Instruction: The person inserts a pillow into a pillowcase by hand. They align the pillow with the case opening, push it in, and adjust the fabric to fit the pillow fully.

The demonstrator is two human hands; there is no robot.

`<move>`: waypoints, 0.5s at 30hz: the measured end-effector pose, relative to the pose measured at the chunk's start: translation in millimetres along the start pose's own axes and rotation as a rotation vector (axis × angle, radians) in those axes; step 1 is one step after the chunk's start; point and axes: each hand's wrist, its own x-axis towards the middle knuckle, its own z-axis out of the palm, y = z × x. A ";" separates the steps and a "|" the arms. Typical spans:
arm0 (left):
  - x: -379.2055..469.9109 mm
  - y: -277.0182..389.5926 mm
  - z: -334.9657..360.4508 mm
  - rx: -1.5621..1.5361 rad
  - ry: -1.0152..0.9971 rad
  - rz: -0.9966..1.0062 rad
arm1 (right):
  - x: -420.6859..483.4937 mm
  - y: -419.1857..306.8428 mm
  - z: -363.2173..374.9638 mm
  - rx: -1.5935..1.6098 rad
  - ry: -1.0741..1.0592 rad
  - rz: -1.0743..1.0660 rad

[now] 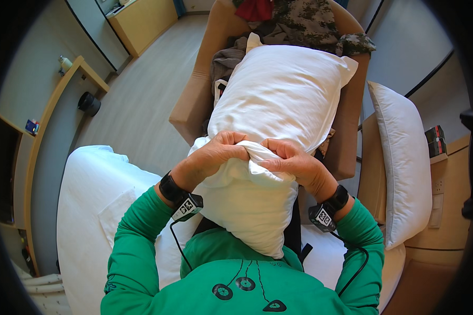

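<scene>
A plump white pillow (248, 208) rests on my lap, one corner pointing at my belly. At its far end, white pillowcase fabric (258, 151) is bunched and folded over. My left hand (222, 153) pinches this fabric between thumb and fingers. My right hand (293, 161) grips the same fabric a little to the right, so the two hands nearly meet. Just beyond them lies a white pillow in a flanged case (280, 92), on a tan armchair (187, 106). Where the bunched fabric and that farther pillow touch is partly hidden by my hands.
Another white pillow (402, 165) leans against the wooden nightstand (370, 169) at right. Camouflage clothing (307, 19) and a red cloth (255, 10) lie on the armchair. A white-sheeted bed (90, 220) is under me. A black bin (89, 104) stands by the left wall.
</scene>
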 end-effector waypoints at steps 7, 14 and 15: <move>-5.5 4.2 7.6 -0.221 0.049 -0.084 | -2.3 -1.9 -7.5 -0.082 0.008 -0.027; -9.8 5.8 20.8 0.001 0.008 -0.101 | 4.8 7.4 -12.3 -0.119 0.157 -0.203; -9.5 5.6 20.8 0.029 0.019 -0.123 | 6.2 8.6 -12.2 -0.137 0.184 -0.201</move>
